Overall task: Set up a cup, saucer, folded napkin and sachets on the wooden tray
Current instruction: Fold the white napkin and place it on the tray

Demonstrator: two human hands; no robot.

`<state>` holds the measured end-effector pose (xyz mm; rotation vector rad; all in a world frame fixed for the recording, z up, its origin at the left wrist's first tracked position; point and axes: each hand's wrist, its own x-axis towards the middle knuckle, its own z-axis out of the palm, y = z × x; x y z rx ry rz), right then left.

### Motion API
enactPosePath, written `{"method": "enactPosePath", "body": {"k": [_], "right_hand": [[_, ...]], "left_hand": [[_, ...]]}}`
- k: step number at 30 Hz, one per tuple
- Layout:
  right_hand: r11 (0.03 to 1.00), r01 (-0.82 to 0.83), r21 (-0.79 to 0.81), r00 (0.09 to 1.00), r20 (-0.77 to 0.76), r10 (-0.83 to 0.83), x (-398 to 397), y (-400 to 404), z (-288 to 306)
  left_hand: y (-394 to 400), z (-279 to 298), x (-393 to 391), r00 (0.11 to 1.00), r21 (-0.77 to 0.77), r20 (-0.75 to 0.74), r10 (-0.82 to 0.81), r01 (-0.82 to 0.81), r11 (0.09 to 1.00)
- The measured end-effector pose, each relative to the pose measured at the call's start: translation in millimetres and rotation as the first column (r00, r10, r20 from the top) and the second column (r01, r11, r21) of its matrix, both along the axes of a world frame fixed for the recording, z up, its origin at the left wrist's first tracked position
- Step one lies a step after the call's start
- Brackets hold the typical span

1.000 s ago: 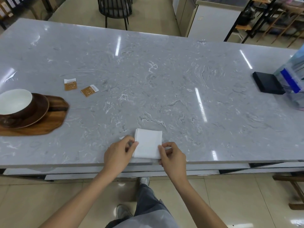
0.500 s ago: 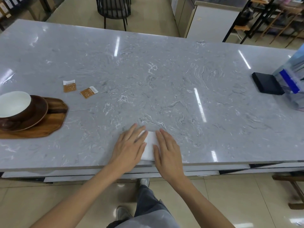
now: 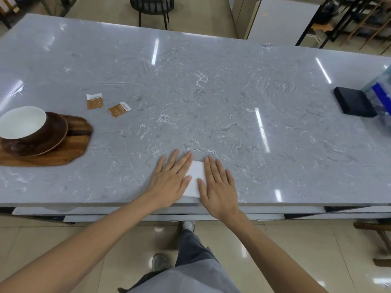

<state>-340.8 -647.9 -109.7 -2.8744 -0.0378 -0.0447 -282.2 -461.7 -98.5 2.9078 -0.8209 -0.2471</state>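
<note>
A folded white napkin [image 3: 196,174] lies near the front edge of the grey marble table [image 3: 211,92]. My left hand [image 3: 171,182] and my right hand [image 3: 218,187] lie flat on it, palms down, fingers spread, covering its left and right sides. At the far left a wooden tray [image 3: 72,149] carries a brown saucer [image 3: 57,134] with a brown cup, white inside [image 3: 23,123], on it. Two orange-and-white sachets [image 3: 94,101] [image 3: 119,109] lie on the table beyond the tray.
A black box [image 3: 353,104] and a clear plastic bag with blue print [image 3: 380,92] sit at the right edge. A dark chair [image 3: 151,7] stands behind the table, with a white cabinet [image 3: 281,20] and shelving further right.
My hands went from pinching the napkin's side edges to lying flat on top of it. The napkin now shows only as a narrow strip between them.
</note>
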Motion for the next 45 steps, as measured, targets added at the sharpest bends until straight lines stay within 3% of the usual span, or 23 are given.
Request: {"method": "enactPosePath", "body": {"k": [3, 5, 7, 11, 15, 19, 23, 29, 34, 37, 42, 45], "right_hand": [[0.998, -0.053, 0.039, 0.998, 0.019, 0.053, -4.5, -7.5, 1.2], [0.981, -0.184, 0.068, 0.98, 0.091, 0.177, -9.8, -15.9, 2.6], [0.946, -0.319, 0.061, 0.942, 0.132, 0.309, -15.0, -22.8, 3.0], [0.921, -0.383, 0.07, 0.918, 0.14, 0.371, -17.9, -25.5, 0.7], [0.914, -0.391, 0.11, 0.911, 0.188, 0.367, -18.9, -27.5, -5.0], [0.895, -0.431, 0.116, 0.9, 0.13, 0.417, -17.1, -36.2, 0.8], [0.88, -0.4, 0.255, 0.916, 0.128, 0.38, -20.7, -40.6, 8.8], [0.903, -0.193, 0.384, 0.981, 0.067, 0.181, -29.6, -30.0, 22.0], [0.823, -0.087, 0.561, 0.996, 0.026, 0.087, -25.2, -27.4, 25.4], [0.785, -0.048, 0.618, 0.997, -0.011, 0.07, -23.0, -30.4, 27.5], [0.802, 0.006, 0.597, 0.998, -0.054, 0.032, -22.8, -31.7, 28.0], [0.76, 0.119, 0.639, 0.992, -0.099, -0.072, -17.7, -25.2, 30.5]], "left_hand": [[1.5, 6.1, 0.9, 0.992, -0.004, 0.081, -0.101, 0.102, 0.995], [7.8, 5.9, -1.5, 0.962, -0.016, 0.167, -0.218, 0.223, 0.975], [18.4, 0.2, -6.1, 0.939, -0.021, 0.157, -0.306, 0.313, 0.949], [38.6, -7.4, -15.1, 0.941, -0.088, 0.078, -0.33, 0.336, 0.938], [44.3, 0.2, -19.3, 0.939, -0.201, 0.121, -0.323, 0.341, 0.918], [44.1, 10.0, -20.0, 0.931, -0.276, 0.177, -0.318, 0.357, 0.892], [44.5, 15.5, -26.6, 0.959, -0.424, 0.118, -0.259, 0.284, 0.86], [44.5, 26.9, -23.8, 0.974, -0.562, -0.012, -0.226, 0.181, 0.807], [37.3, 31.8, -17.0, 0.973, -0.681, -0.175, -0.151, -0.01, 0.732], [35.4, 27.7, -17.8, 0.961, -0.685, -0.243, -0.135, -0.072, 0.725], [31.7, 25.6, -22.0, 0.949, -0.664, -0.313, -0.026, -0.199, 0.721], [25.0, 28.6, -20.5, 0.922, -0.685, -0.378, 0.089, -0.343, 0.642]]}}
